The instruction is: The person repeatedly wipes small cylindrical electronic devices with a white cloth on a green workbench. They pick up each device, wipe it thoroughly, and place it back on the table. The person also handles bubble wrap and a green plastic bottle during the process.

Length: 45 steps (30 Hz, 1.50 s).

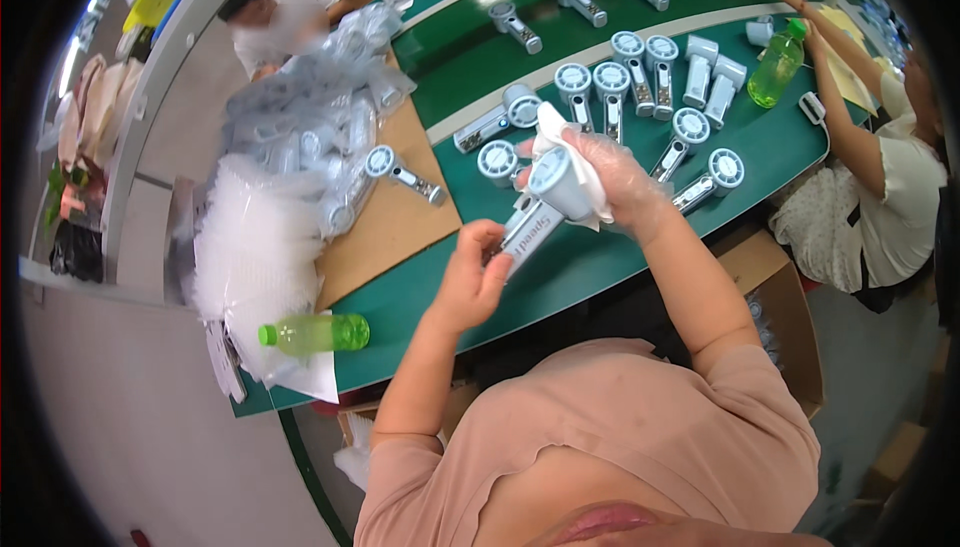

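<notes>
A pale blue-grey handheld fan [530,236] is held tilted above the green table, between my two hands. Bare fingers of my left hand [466,282] are closed around the lower end of its handle. My right hand [632,179], in a thin clear glove, presses a white cloth [592,185] around the fan's round head. The palm side of that grip is hidden behind cloth and fan. Just beyond my hands, several similar fans stand or lie, among them one fan [497,162] with its vented face up and another fan [497,119] on its side.
Brown cardboard [420,167] at left bears a single fan [403,175] beside piled plastic-bagged fans [330,137]. White foam sleeves [255,237] and a green bottle [315,333] lie near left. Another bottle [778,65] stands right. Fans sit spaced along a conveyor [450,77]. Co-workers sit beyond and right.
</notes>
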{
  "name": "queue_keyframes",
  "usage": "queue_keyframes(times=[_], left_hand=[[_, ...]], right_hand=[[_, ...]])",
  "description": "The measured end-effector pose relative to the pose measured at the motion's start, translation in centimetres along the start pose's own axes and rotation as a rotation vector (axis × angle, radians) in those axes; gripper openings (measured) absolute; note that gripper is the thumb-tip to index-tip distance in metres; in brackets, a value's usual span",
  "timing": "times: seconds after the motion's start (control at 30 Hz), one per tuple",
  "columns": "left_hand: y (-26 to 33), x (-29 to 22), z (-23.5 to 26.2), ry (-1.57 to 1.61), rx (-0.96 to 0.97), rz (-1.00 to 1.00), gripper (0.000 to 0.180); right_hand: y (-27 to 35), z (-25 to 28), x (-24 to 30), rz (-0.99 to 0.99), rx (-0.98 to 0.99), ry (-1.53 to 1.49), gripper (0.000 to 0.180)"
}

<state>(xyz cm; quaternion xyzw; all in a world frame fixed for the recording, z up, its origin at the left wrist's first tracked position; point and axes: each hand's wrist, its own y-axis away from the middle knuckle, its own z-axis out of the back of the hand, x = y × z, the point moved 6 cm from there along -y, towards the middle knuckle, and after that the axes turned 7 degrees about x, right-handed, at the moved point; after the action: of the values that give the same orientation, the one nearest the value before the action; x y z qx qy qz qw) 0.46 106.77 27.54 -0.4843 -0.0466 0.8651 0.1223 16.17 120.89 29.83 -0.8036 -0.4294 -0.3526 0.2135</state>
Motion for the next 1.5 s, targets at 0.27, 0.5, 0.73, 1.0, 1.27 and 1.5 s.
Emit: queue_keyframes(times=[0.27,0.5,0.73,1.0,1.27,1.5], left_hand=[[3.9,0.7,-5.3,0.073,-0.493,-0.120,0.036],[4.9,-1.7,-2.2,0.341,-0.534,0.132,0.031],[5.6,-2.0,-1.4,0.603,-0.315,0.225,0.015],[4.1,8.5,19.2,-0.370,-1.108,0.364,0.026],[2.3,16.4,27.4,-0.528,-1.631,0.472,0.028],[1.6,11.5,25.0,-0.104,-1.266,0.337,0.032]], right_hand=[[0.7,-6.5,-4.6,0.347,0.191,-0.223,0.064],[0.3,-7.2,-7.7,0.254,0.173,-0.047,0.063],[2.1,-7.5,-10.7,-0.071,0.006,0.141,0.044],[3.7,-2.1,-12.6,0.022,-0.198,0.050,0.057],[5.2,-1.2,-11.7,0.005,-0.161,0.049,0.054],[5.9,-1.0,-11.5,0.007,-0.119,0.020,0.051]])
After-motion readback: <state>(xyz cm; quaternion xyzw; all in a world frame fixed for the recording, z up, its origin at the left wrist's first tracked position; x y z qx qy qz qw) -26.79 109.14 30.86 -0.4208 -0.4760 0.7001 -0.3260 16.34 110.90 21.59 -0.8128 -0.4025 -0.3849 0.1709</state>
